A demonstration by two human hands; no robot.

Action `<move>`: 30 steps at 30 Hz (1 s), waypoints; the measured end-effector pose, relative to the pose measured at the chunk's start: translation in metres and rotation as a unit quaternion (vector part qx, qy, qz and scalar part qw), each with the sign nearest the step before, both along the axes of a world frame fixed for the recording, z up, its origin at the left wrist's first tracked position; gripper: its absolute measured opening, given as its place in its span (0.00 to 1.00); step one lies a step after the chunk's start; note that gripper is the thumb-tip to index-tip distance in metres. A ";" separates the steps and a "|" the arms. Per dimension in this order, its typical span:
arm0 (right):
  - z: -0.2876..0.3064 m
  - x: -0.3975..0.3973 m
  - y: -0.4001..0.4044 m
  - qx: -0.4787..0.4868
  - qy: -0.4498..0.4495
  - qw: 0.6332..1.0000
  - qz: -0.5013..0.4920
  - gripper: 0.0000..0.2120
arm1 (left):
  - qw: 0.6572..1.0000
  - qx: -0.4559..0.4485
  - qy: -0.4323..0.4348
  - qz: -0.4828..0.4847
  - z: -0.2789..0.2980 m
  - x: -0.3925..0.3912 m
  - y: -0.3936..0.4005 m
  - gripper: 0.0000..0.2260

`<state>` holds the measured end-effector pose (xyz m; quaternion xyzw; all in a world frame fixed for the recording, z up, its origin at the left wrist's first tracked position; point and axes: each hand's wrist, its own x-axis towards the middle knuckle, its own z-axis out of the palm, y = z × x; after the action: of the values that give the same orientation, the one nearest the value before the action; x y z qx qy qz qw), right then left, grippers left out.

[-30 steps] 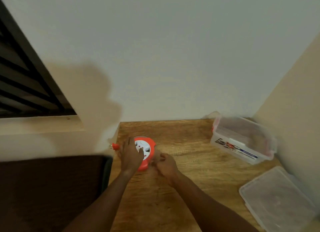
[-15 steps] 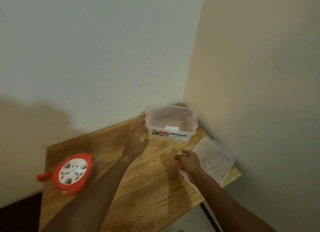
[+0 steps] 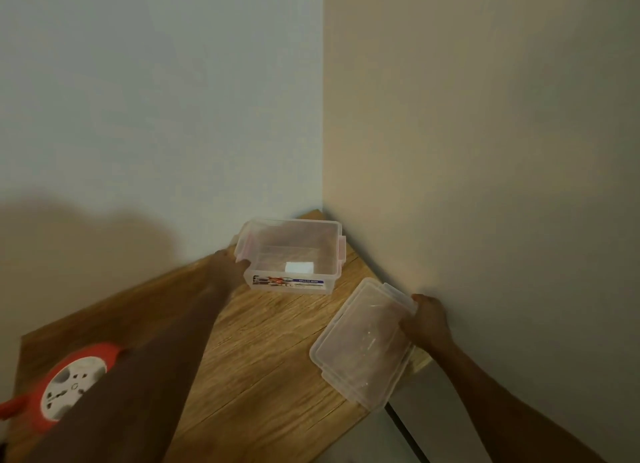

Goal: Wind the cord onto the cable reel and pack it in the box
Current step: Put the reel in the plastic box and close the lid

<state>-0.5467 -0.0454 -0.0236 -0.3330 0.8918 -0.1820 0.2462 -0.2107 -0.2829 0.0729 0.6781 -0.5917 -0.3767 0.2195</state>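
Observation:
The red cable reel (image 3: 71,383) with its white socket face lies flat at the table's near left, partly behind my left forearm. A clear plastic box (image 3: 292,255), open and with a printed label on its front, stands in the far corner of the table. My left hand (image 3: 227,267) touches the box's left end, fingers at its pink clip. The box's clear lid (image 3: 362,341) lies flat at the table's right edge. My right hand (image 3: 427,319) grips the lid's far right corner.
The wooden table (image 3: 256,358) fits into a corner, with a pale wall behind and a beige wall on the right. The table's right edge drops off to a grey floor just beyond the lid.
Both hands left the reel. The view swung right toward the corner. My left hand reached the box and my right hand took hold of the lid.

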 end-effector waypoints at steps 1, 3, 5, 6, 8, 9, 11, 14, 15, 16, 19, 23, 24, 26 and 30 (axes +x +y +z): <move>0.011 0.007 0.000 0.012 0.015 1.000 0.024 0.31 | 1.000 -0.014 -0.009 0.005 -0.002 -0.004 0.002 0.21; 0.031 0.021 -0.003 0.045 0.046 0.996 0.054 0.38 | 1.000 -0.015 0.008 0.020 0.002 -0.009 0.010 0.20; 0.034 0.024 -0.009 0.066 0.057 0.994 0.062 0.40 | 0.998 -0.011 0.043 0.043 0.002 -0.007 0.007 0.19; 0.033 0.023 -0.011 0.076 0.058 0.993 0.063 0.41 | 0.997 -0.004 0.054 0.051 0.003 -0.005 0.006 0.16; 0.035 0.021 -0.017 0.101 0.053 0.991 0.072 0.41 | 0.997 0.009 0.066 0.040 0.003 0.000 0.002 0.07; 0.037 0.021 -0.019 0.110 0.045 0.990 0.074 0.40 | 0.997 0.016 0.072 0.030 0.001 0.003 0.000 0.05; 0.033 0.018 -0.020 0.108 0.025 0.991 0.070 0.38 | 0.996 0.037 0.083 0.012 0.000 0.005 -0.002 0.06; 0.031 0.021 -0.015 0.061 -0.021 0.995 0.073 0.34 | 0.994 0.071 0.080 -0.018 0.000 0.004 -0.001 0.06; 0.033 0.025 -0.012 0.030 -0.052 0.996 0.071 0.30 | 0.993 0.081 0.081 -0.023 0.000 0.003 0.000 0.08; 0.035 0.029 -0.010 -0.003 -0.093 0.994 0.065 0.25 | 0.992 0.089 0.091 -0.022 0.000 0.002 0.001 0.09; 0.042 0.044 -0.007 -0.064 -0.226 0.972 0.024 0.14 | 0.987 0.108 0.120 -0.001 -0.004 0.004 0.005 0.09; 0.049 0.062 -0.006 -0.142 -0.354 0.923 -0.049 0.10 | 0.979 0.118 0.165 0.007 0.000 0.016 0.014 0.09; 0.052 0.067 -0.007 -0.154 -0.387 0.908 -0.053 0.11 | 0.977 0.118 0.180 0.009 0.000 0.020 0.016 0.09; 0.053 0.080 -0.007 -0.168 -0.442 0.879 -0.062 0.16 | 0.973 0.112 0.201 0.024 0.002 0.032 0.022 0.10; 0.058 0.114 -0.011 -0.179 -0.497 0.845 -0.080 0.17 | 0.966 0.087 0.234 0.072 0.004 0.070 0.032 0.14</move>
<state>-0.4326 -0.0569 0.0342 -0.1636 0.6254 -0.4988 0.5772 -0.1402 -0.2506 0.0771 0.6282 -0.4386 -0.5582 0.3186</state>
